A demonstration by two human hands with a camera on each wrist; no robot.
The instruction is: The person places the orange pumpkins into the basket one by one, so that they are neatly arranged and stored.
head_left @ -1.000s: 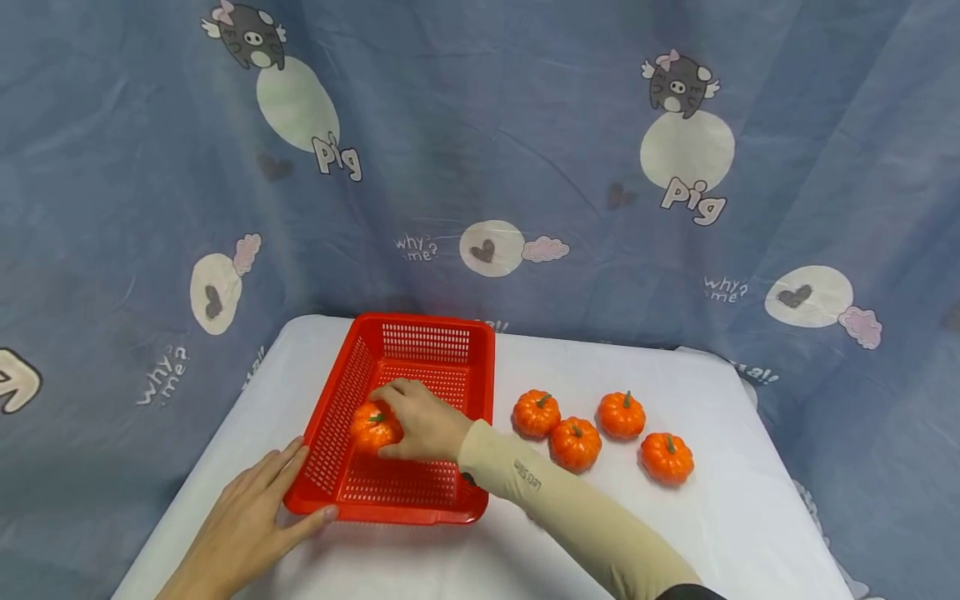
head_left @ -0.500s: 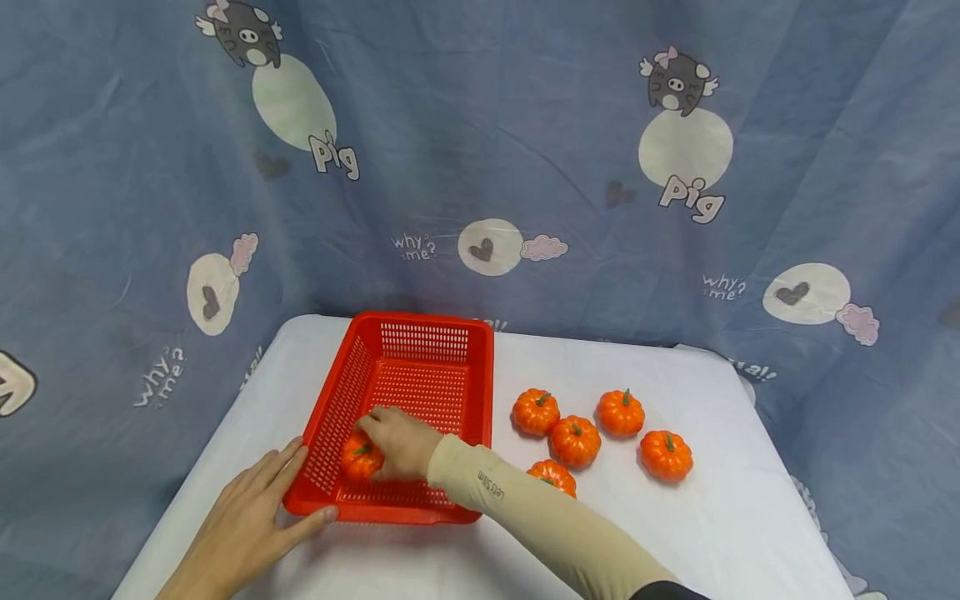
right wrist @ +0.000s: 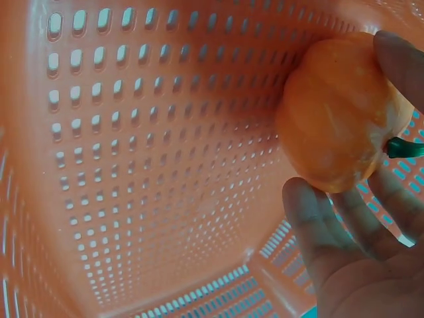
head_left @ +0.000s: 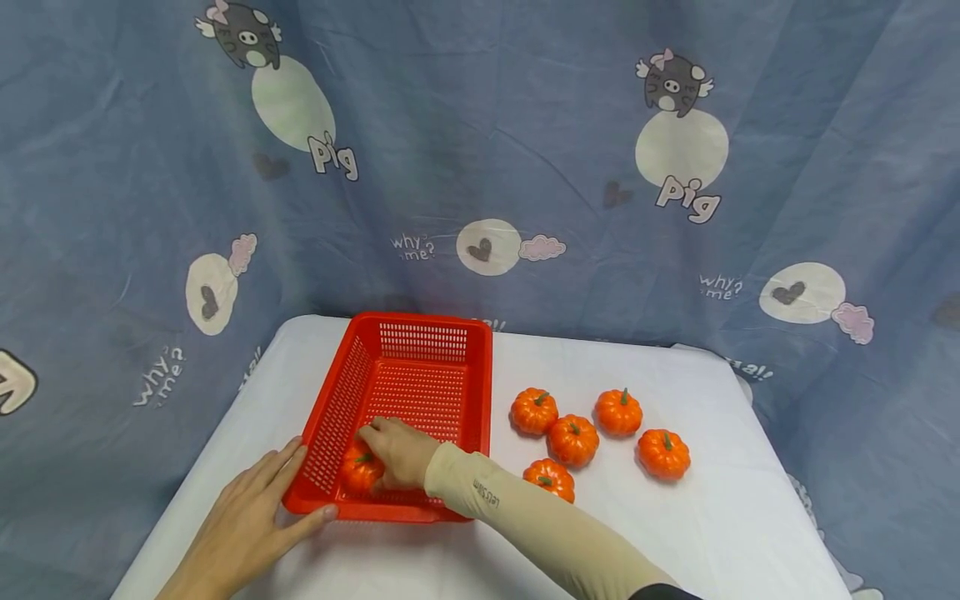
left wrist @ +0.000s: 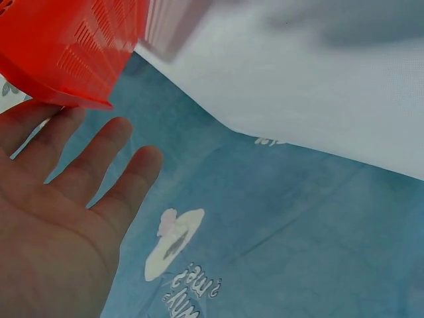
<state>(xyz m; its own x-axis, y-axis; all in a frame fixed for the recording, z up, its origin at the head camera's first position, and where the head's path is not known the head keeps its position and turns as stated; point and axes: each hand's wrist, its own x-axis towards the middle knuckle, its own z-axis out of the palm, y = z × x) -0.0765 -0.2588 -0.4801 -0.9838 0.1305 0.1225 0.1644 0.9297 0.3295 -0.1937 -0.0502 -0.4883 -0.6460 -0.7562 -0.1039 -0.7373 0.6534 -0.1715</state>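
My right hand [head_left: 401, 452] is down inside the red plastic basket [head_left: 480, 400], holding a small orange pumpkin [head_left: 362, 468] near the basket's front left corner. In the right wrist view, the thumb is on one side of the pumpkin [right wrist: 338, 112] and the other fingers are on the opposite side, with its green stem showing between them. My left hand [head_left: 243, 521] rests against the basket's left front corner, fingers extended along the rim. The left wrist view shows those fingers [left wrist: 99, 159] straight and spread, with some tips at the basket's edge [left wrist: 79, 99].
Several more orange pumpkins lie on the white table [head_left: 705, 533] right of the basket; one pumpkin [head_left: 550, 479] sits just beyond my right sleeve [head_left: 540, 517]. The farthest right pumpkin [head_left: 663, 455] stands apart. A blue patterned curtain [head_left: 420, 150] hangs behind the table.
My right hand has carried the pumpkin lower and toward the basket's front left corner. A pumpkin formerly hidden behind the sleeve has come into sight. The left hand has stayed put.
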